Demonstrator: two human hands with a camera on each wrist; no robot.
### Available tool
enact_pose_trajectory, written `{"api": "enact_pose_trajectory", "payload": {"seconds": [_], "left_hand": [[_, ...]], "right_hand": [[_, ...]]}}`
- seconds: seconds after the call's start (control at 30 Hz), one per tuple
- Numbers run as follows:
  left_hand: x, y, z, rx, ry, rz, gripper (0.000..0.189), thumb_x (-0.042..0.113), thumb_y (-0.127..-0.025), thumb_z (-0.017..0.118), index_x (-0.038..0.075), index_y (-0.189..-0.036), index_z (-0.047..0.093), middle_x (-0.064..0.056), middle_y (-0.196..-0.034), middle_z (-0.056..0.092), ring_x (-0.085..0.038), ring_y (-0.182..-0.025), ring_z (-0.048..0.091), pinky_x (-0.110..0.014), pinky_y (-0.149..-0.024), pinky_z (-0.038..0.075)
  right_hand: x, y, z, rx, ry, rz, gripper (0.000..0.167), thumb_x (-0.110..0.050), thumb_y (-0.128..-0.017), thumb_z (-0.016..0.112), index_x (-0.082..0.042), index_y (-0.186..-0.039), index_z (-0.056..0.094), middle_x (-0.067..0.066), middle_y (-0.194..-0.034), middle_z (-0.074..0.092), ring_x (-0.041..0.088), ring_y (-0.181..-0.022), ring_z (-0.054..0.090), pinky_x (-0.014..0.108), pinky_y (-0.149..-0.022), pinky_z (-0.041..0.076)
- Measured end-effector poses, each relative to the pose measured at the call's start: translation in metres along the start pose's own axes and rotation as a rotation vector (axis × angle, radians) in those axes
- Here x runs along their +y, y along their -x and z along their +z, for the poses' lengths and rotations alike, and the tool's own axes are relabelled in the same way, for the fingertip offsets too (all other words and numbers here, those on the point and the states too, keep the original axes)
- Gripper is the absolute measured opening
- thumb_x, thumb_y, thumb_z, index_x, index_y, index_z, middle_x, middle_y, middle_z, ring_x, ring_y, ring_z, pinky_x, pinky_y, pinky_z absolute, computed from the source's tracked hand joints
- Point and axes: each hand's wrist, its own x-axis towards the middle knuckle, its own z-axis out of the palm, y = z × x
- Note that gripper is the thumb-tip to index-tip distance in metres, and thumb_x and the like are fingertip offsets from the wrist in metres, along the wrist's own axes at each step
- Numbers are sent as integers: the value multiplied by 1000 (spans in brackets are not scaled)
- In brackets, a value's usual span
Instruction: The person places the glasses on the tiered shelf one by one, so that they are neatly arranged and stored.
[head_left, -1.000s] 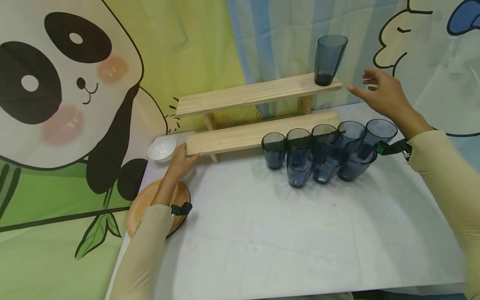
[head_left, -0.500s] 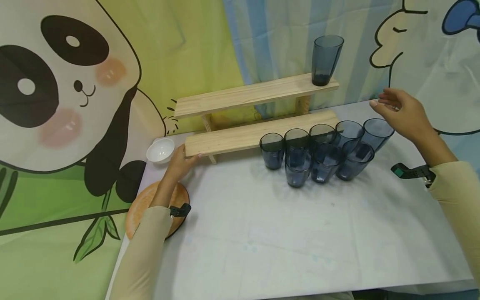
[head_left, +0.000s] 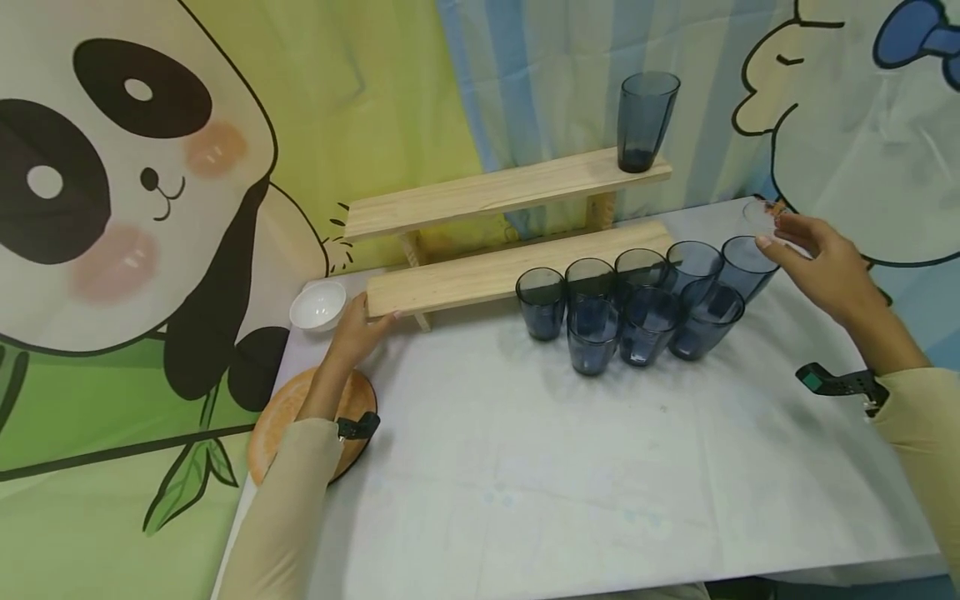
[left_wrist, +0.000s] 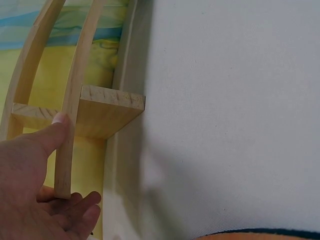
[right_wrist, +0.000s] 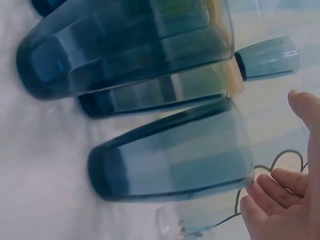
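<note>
My left hand [head_left: 355,335] grips the left end of the lower board of a two-tier wooden shelf [head_left: 457,279]. In the left wrist view, its thumb lies on one face of the board, with the fingers curled at the other side. My right hand [head_left: 828,271] is beside the rim of the rightmost blue glass [head_left: 748,268], fingers loosely bent and holding nothing. In the right wrist view, the fingertips [right_wrist: 255,187] are close to that glass's rim; whether they touch I cannot tell. Several more blue glasses [head_left: 592,337] stand grouped before the shelf. One blue glass [head_left: 647,125] stands on the upper board's right end.
A white bowl [head_left: 318,306] stands left of the shelf. Under my left forearm lies a round orange-patterned mat or plate [head_left: 288,417]. Behind the right hand is a small clear object [head_left: 760,217], partly hidden. Printed curtains [head_left: 390,100] hang behind the white table [head_left: 540,492].
My right hand has moved down and right, away from the upper-board glass to the rightmost glass in the group. The left hand keeps its grip on the shelf.
</note>
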Motion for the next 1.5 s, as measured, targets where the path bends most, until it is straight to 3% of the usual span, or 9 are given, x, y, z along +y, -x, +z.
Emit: {"api": "enact_pose_trajectory", "payload": {"seconds": [0.27,0.5,0.77,1.0,1.27,1.5], "left_hand": [[-1,-1,1,3,8,11,81,41,-104,68,-5,-160,33,-29,-158,43,-45,-149,41,-59,-124,31],[0,-3,0,-7,23,3,83,41,-104,69,-7,-160,30,-30,-159,42,-45,-150,39,-60,-124,31],[2,-2,0,-12,28,-14,86,41,-104,68,-5,-162,27,-29,-162,38,-46,-152,36,-60,-125,28],[2,0,-1,-18,33,-28,88,42,-104,68,-6,-163,24,-30,-163,36,-47,-152,34,-61,-125,28],[0,0,0,-14,30,-29,88,43,-103,68,-6,-163,24,-30,-163,36,-46,-153,35,-60,-126,28],[-1,1,1,-22,28,-36,89,42,-103,68,-5,-163,23,-30,-164,34,-46,-153,33,-60,-126,27]], "right_hand": [[19,0,7,-50,-41,5,89,-53,-104,60,-16,-171,14,16,-176,18,41,-160,18,70,-123,21],[41,1,17,-102,-74,14,98,-47,-103,66,-7,-170,7,30,-170,22,53,-157,16,75,-120,18],[61,1,31,-130,-83,39,89,-45,-103,67,5,-162,24,35,-164,30,58,-153,23,77,-117,23],[64,0,38,-128,-42,20,91,-45,-102,69,2,-164,22,36,-160,34,58,-151,29,76,-115,29],[62,1,46,-71,-12,-16,91,-46,-99,73,1,-162,28,36,-154,42,58,-146,37,72,-115,33],[61,4,49,-67,1,2,93,-48,-99,72,5,-161,28,38,-156,40,56,-145,36,69,-117,30]]}}
